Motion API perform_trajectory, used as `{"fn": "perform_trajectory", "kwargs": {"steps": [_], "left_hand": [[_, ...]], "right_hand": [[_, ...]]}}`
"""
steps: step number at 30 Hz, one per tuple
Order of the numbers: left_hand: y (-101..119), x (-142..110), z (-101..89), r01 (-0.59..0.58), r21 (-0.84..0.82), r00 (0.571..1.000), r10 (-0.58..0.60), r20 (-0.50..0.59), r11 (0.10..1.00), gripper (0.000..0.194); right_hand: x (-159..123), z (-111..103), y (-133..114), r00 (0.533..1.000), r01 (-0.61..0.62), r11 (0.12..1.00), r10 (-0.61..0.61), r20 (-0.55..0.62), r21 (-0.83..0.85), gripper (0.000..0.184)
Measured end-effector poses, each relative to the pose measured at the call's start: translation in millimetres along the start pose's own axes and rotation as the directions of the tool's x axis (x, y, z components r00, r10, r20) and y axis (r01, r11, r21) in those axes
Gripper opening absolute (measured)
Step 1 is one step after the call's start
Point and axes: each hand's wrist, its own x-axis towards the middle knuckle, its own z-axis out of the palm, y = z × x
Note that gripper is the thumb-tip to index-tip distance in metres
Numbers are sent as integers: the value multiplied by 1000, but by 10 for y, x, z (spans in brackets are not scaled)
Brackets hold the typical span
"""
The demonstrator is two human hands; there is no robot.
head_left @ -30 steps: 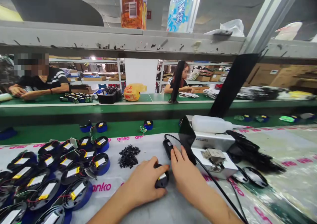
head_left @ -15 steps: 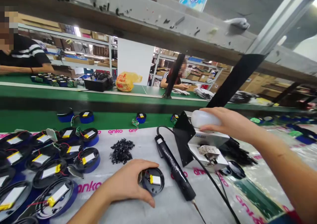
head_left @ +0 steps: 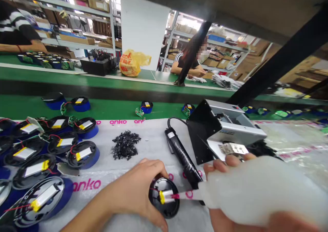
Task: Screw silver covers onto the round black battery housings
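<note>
My left hand (head_left: 135, 191) is closed around a round black housing (head_left: 164, 202) that lies on the white sheet and carries a small silver battery with a yellow end and red wires. My right hand (head_left: 225, 167) grips a translucent white squeeze bottle (head_left: 258, 191), close to the camera. The bottle's thin nozzle (head_left: 186, 195) points left and its tip meets the battery in the housing. A black electric screwdriver (head_left: 182, 155) lies on the sheet just behind the housing.
Several round housings with batteries (head_left: 82, 154) lie at the left. A pile of small black parts (head_left: 125, 145) sits mid-sheet. A grey machine with a black bracket (head_left: 222, 129) stands at the right. Beyond runs a green conveyor (head_left: 107, 107), with other people seated across it.
My right hand has lifted the white bottle off the grey machine and brought it down, nozzle onto the housing. My left hand keeps hold of the housing. The view has tilted down.
</note>
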Motion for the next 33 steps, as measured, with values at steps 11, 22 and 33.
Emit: {"fn": "perform_trajectory", "kwargs": {"steps": [11,22,33], "left_hand": [[-20,-3,-37,-41,-44,999,41,8,998,57],[-21,-10,-47,-45,-81,999,46,21,996,56],[12,-1,-66,-26,-71,999,28,32,997,53]], "right_hand": [[78,223,46,971,-198,967,215,-102,159,74],[178,381,-109,905,-182,891,318,-284,415,68],[248,326,-29,954,-125,888,231,-193,443,59]]}}
